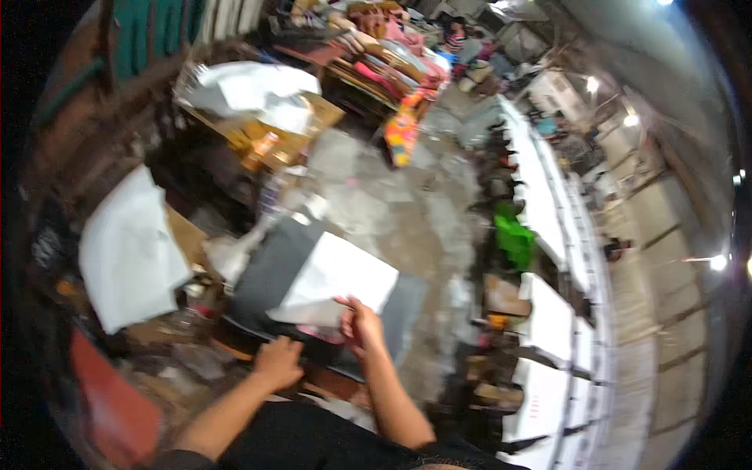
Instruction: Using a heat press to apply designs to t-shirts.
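Observation:
A white sheet [345,270] lies across a dark grey sheet [270,270] on a low work surface in front of me. My right hand [361,327] is at the white sheet's near edge, thumb and fingers closed on it. Left of it, my left hand [278,363] rests at the near edge of the dark surface, its fingers extended and slightly bent. Motion blur softens both hands. A dark pinkish patch [325,334] shows between the hands; its kind is unclear.
White sheets [133,251] lie at the left, with a white-covered pile [254,94] on cardboard beyond. Stacked coloured fabrics [384,59] fill a far table. A long row of white panels [540,321] runs along the right, with a green cloth [514,236] beside it. Scraps litter the left floor.

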Motion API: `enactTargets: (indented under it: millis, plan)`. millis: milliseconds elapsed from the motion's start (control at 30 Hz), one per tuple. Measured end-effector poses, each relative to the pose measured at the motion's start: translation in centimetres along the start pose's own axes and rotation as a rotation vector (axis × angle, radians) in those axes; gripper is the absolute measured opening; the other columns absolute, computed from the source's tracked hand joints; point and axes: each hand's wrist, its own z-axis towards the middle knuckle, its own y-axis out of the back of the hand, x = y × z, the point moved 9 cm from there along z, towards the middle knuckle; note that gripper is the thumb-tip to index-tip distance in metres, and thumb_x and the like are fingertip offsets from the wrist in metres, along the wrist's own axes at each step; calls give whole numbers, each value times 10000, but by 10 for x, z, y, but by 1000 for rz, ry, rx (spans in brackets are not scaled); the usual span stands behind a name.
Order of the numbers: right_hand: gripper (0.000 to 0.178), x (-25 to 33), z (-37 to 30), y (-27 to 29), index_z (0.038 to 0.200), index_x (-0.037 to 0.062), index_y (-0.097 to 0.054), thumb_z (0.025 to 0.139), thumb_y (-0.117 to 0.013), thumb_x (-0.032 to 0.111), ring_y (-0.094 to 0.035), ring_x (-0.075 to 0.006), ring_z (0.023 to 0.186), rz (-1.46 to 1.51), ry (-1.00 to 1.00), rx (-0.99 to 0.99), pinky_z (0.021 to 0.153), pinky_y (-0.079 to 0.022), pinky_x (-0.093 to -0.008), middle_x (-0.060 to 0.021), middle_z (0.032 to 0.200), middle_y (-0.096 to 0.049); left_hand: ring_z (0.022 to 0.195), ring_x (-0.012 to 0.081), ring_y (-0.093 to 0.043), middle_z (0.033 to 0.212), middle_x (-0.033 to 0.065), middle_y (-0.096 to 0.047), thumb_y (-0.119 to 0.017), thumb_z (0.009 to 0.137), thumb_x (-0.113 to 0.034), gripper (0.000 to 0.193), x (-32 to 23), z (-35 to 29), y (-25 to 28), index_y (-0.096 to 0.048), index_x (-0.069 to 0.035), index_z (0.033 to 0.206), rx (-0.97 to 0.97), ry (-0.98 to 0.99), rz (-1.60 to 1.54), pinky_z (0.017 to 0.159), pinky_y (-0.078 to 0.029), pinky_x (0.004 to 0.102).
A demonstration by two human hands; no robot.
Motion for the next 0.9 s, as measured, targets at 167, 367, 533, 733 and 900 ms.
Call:
enactTargets:
  millis: [167, 367, 533, 733, 900]
  plan:
    - [183, 19, 51, -23, 826, 97, -610, 967, -560, 201, -455, -83, 430, 855, 37, 141, 390, -380, -229, 23, 615, -595, 1132, 363, -506, 1171, 210, -520, -704, 811, -265, 565, 13, 41, -28, -482, -70, 1292, -388, -311, -14, 950, -412, 481]
    - [289, 99, 121, 29, 1199, 9, -568, 984, -533, 199, -489, -33, 476, 1020, -50, 245, 383, -332, -148, 16, 693, -673, 1084, 363, -501, 1134, 185, -477, -685, 834, -283, 502, -6, 42, -29, -482, -66, 1239, -307, -250, 40, 889, -422, 461]
    - [260, 149, 181, 47, 1174, -36, -575, 982, -519, 130, -560, -42, 507, 1107, -21, 300, 428, -472, -138, -16, 724, -677, 1095, 354, -494, 1172, 185, -468, -692, 842, -260, 504, -4, 37, -34, -472, -80, 1257, -215, -199, -15, 930, -404, 457]
    - [287, 244, 232, 62, 1142, -22, -626, 991, -441, 137, -577, -61, 519, 1112, 92, 341, 462, -486, -154, -37, 717, -693, 1114, 361, -487, 1171, 185, -464, -687, 846, -247, 474, 3, 30, -30, -475, -73, 1232, -220, -219, -19, 929, -416, 471]
    - [184, 322, 178, 59, 983, 137, -650, 993, -487, 223, -614, -65, 570, 912, 425, 470, 453, -481, -187, 8, 714, -685, 1016, 297, -548, 1114, 147, -513, -690, 875, -300, 476, 11, 25, -29, -492, -58, 1235, -224, -291, -121, 874, -462, 421]
